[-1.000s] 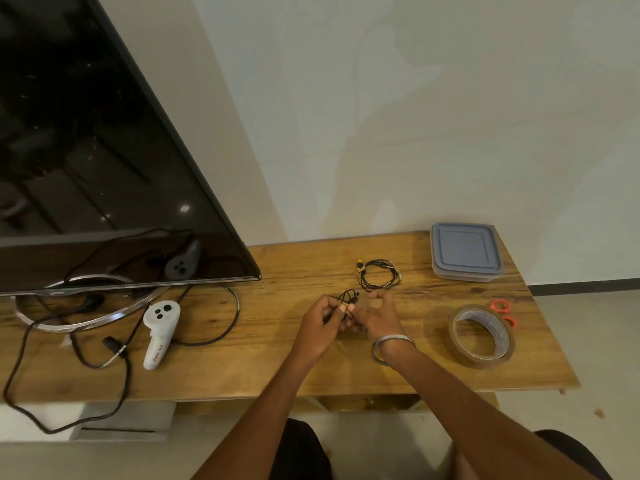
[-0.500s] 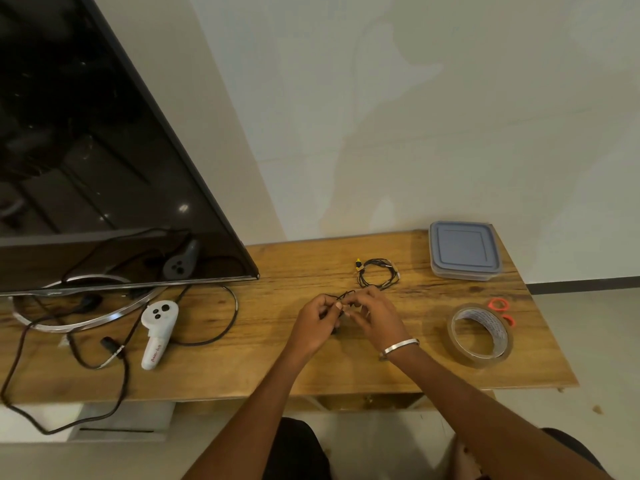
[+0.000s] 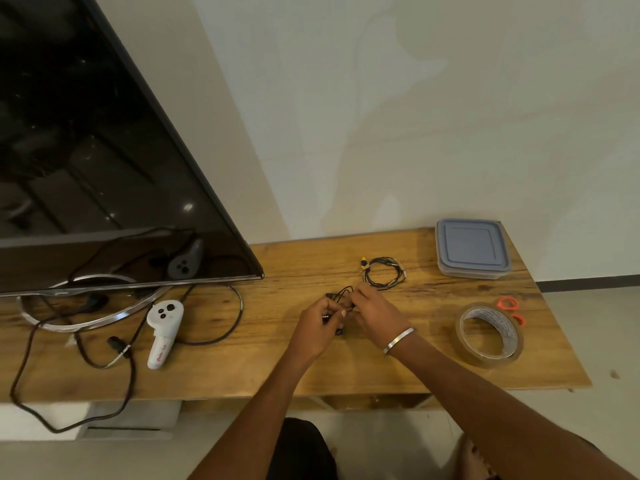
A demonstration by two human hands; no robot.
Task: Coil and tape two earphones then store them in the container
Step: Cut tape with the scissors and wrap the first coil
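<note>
progress: 1 of 2 earphones, the coiled earphone (image 3: 382,273), lies on the table (image 3: 277,368) far of the hands, taping unclear | container (image 3: 472,249) lidded, far right | tape roll (image 3: 490,336) right, untouched | left hand (image 3: 320,325) and right hand (image 3: 372,311) fingers pinched together on second earphone (image 3: 341,296), mid-coil

Red handwriting ran along the white plastic controller's (image 3: 162,329) handle, too small to read; nothing else was legible.
</note>
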